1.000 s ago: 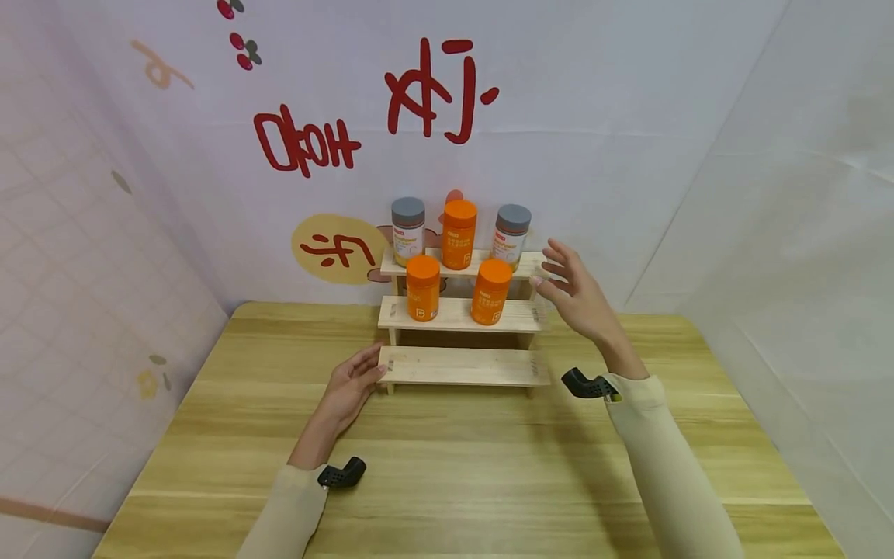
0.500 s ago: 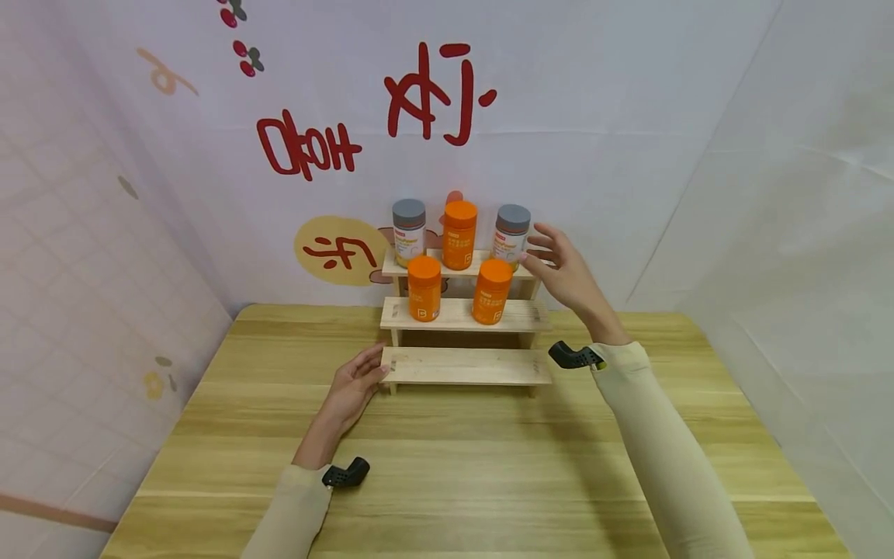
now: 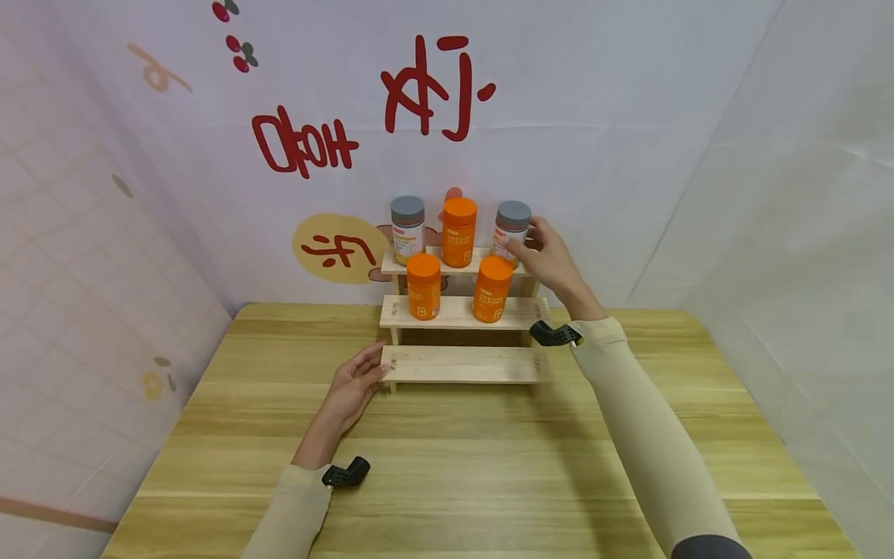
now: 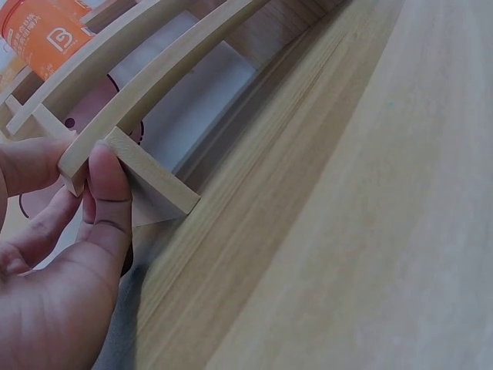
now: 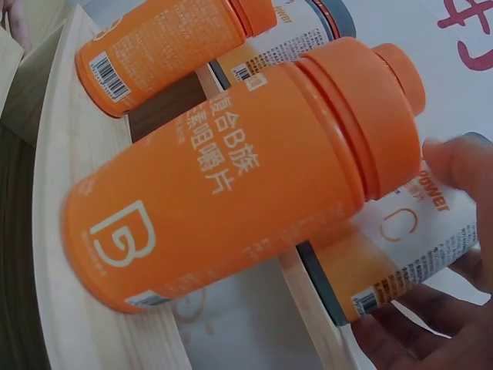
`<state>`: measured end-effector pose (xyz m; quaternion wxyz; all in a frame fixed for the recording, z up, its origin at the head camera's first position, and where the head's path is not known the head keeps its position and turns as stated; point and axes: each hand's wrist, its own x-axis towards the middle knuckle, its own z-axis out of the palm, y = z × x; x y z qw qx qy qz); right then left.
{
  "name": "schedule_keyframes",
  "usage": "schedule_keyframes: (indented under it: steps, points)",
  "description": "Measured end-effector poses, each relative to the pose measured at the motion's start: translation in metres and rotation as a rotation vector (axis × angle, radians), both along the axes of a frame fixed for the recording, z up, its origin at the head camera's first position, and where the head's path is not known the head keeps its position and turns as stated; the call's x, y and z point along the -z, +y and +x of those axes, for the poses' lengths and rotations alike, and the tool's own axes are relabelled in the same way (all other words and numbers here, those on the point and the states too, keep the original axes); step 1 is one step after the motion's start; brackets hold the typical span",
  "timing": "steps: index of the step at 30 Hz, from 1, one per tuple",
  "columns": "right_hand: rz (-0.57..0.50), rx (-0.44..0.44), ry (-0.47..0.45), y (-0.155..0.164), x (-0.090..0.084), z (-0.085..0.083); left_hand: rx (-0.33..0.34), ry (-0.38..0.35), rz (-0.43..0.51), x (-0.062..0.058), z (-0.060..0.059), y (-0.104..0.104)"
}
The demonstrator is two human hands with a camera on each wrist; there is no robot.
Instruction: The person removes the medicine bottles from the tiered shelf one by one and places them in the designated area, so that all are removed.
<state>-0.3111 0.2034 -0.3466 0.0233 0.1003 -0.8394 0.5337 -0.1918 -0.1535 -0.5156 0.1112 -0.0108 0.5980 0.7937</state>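
A three-step wooden rack point(image 3: 464, 365) stands at the back of the table. On its top step a grey-lidded bottle point(image 3: 407, 229), an orange bottle point(image 3: 459, 231) and a second grey-lidded bottle point(image 3: 512, 223) stand in a row. Two more orange bottles point(image 3: 422, 286) point(image 3: 492, 289) occupy the middle step. My right hand point(image 3: 543, 255) wraps thumb and fingers round the right grey-lidded bottle point(image 5: 400, 262), behind an orange bottle point(image 5: 231, 208). My left hand point(image 3: 355, 382) lies on the table and pinches the left end of the bottom step point(image 4: 154, 181) between thumb point(image 4: 108, 193) and forefinger.
The wooden table point(image 3: 447, 466) is boxed in by a printed backdrop point(image 3: 419, 116) behind the rack, a tiled wall at left and a white sheet point(image 3: 803, 233) at right. The rack's bottom step is bare. Both forearms wear beige sleeves.
My right hand has moved from open air beside the rack up and left to the right grey-lidded bottle and closed round it. The left hand has stayed at the bottom step.
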Motion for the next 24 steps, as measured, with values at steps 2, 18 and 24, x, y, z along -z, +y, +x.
schedule_keyframes:
  steps: [2,18,24]
  points:
    - [0.001,0.006,0.003,-0.002,0.001,-0.001,0.002,-0.001,0.002,0.0,0.001,0.0]
    - [0.08,0.03,0.078,0.001,0.003,0.006,-0.001,0.022,0.004,0.004,-0.002,0.0]
    - [0.084,0.021,0.102,0.012,0.005,0.017,0.013,0.029,0.01,0.005,-0.001,-0.001]
